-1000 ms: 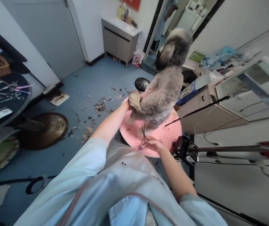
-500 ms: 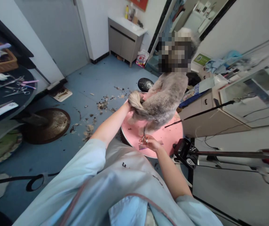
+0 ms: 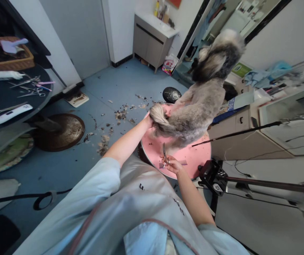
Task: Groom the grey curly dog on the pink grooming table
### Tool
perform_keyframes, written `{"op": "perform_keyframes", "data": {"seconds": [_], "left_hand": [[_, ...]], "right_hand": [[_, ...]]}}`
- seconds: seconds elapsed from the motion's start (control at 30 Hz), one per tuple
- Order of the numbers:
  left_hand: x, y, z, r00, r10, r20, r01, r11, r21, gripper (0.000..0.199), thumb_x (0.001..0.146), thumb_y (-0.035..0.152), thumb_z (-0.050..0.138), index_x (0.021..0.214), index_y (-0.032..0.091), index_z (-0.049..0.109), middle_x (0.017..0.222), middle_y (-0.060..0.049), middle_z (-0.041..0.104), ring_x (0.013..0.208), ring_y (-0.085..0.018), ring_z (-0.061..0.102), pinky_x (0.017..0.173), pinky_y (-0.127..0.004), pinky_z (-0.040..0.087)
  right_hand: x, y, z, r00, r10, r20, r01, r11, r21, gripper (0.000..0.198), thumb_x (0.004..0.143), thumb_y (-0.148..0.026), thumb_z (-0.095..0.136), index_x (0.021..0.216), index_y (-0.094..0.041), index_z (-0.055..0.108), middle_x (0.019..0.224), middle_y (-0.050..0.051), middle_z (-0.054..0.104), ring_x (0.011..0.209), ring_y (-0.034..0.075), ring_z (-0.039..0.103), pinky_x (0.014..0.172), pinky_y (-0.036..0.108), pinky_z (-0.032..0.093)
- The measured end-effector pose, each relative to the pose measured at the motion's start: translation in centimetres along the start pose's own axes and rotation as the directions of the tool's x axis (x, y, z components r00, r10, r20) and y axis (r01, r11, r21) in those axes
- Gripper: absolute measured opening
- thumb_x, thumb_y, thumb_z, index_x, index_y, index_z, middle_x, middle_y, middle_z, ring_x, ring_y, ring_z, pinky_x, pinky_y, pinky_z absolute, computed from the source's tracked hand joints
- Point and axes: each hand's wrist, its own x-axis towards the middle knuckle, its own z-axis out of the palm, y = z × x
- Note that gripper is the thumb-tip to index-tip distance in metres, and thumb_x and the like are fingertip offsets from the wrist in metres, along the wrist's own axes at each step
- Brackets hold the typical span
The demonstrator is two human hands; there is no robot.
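Observation:
A grey and white dog (image 3: pixel 194 113) stands on a round pink table (image 3: pixel 194 166), its rear toward me and its head turned away. My left hand (image 3: pixel 150 121) is at the dog's raised tail (image 3: pixel 159 114) and appears to grip it; fur hides most of the fingers. In my right hand (image 3: pixel 173 164) is a pair of scissors (image 3: pixel 164 151), fingers in the handle rings and blades pointing up toward the dog's hind leg. The blades look nearly closed and apart from the fur. A flat purplish comb-like strip (image 3: pixel 184 163) shows behind my right hand; whether it is held is unclear.
Left, a dark round table (image 3: pixel 5 92) carries several scissors, a white clipper (image 3: pixel 13 113) and a wicker basket (image 3: pixel 21 63). Hair clumps (image 3: pixel 104 143) litter the blue floor. A dark strap (image 3: pixel 237 134) crosses to the pink table from the right, above a black clamp (image 3: pixel 213 175).
The view has shifted, so the room appears further right. The scissors now point more upright and their blades look closer together. My left hand stays at the tail.

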Motion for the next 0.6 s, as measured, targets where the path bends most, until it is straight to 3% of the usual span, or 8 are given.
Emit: {"op": "perform_keyframes", "data": {"seconds": [0.1,0.17,0.27,0.37,0.53,0.6], "left_hand": [[-0.6,0.1,-0.2,0.992,-0.016,0.121,0.058,0.937,-0.346,0.016,0.096,0.006,0.039,0.09,0.007,0.054,0.083,-0.006,0.066,0.087,-0.012,0.059,0.093,-0.032,0.044],[-1.1,0.4,-0.3,0.989,-0.059,0.133,0.115,0.877,-0.467,0.016,0.096,0.007,0.039,0.091,0.008,0.054,0.08,-0.005,0.066,0.084,-0.012,0.059,0.094,-0.036,0.044],[-2.0,0.8,-0.3,0.989,-0.123,0.083,0.148,0.833,-0.533,0.013,0.096,0.009,0.041,0.098,0.007,0.054,0.08,-0.006,0.067,0.085,-0.015,0.059,0.094,-0.041,0.044],[-2.5,0.9,-0.4,0.989,-0.139,0.045,0.141,0.819,-0.556,0.017,0.097,0.01,0.04,0.102,0.004,0.055,0.081,-0.008,0.068,0.085,-0.016,0.06,0.095,-0.04,0.045],[-2.0,-0.1,-0.9,0.988,-0.125,0.085,0.152,0.811,-0.565,0.024,0.097,0.014,0.038,0.102,0.007,0.06,0.085,-0.009,0.069,0.089,-0.018,0.065,0.092,-0.034,0.048],[-1.6,-0.7,-1.2,0.984,-0.156,0.083,0.175,0.8,-0.573,0.025,0.097,0.016,0.038,0.098,0.008,0.062,0.082,-0.008,0.069,0.088,-0.02,0.066,0.09,-0.036,0.049]], "right_hand": [[0.1,0.2,0.0,0.999,0.015,0.028,-0.017,0.999,0.05,0.036,0.071,-0.032,0.07,0.102,-0.014,0.064,0.087,0.004,0.069,0.075,0.016,0.066,0.07,0.032,0.056],[0.2,0.3,-0.1,1.0,0.015,0.01,-0.015,0.999,0.037,0.033,0.07,-0.025,0.071,0.101,-0.015,0.064,0.085,0.003,0.069,0.071,0.014,0.065,0.067,0.027,0.055],[0.3,0.5,-0.4,1.0,0.017,0.006,-0.017,1.0,0.026,0.032,0.068,-0.016,0.072,0.098,-0.015,0.064,0.083,0.001,0.068,0.065,0.01,0.062,0.064,0.023,0.054],[0.3,0.5,-0.8,0.999,0.039,0.035,-0.041,0.997,0.062,0.032,0.071,-0.031,0.071,0.097,-0.014,0.064,0.086,0.004,0.069,0.071,0.015,0.064,0.068,0.031,0.056],[-0.1,0.4,-1.7,0.997,0.059,0.055,-0.058,0.998,-0.023,0.034,0.07,-0.014,0.07,0.103,-0.014,0.063,0.083,0.003,0.068,0.068,0.012,0.064,0.067,0.027,0.055],[-0.2,0.4,-2.1,0.991,0.084,0.1,-0.081,0.996,-0.029,0.034,0.073,-0.021,0.07,0.105,-0.014,0.063,0.086,0.005,0.068,0.072,0.014,0.065,0.069,0.03,0.056]]}}
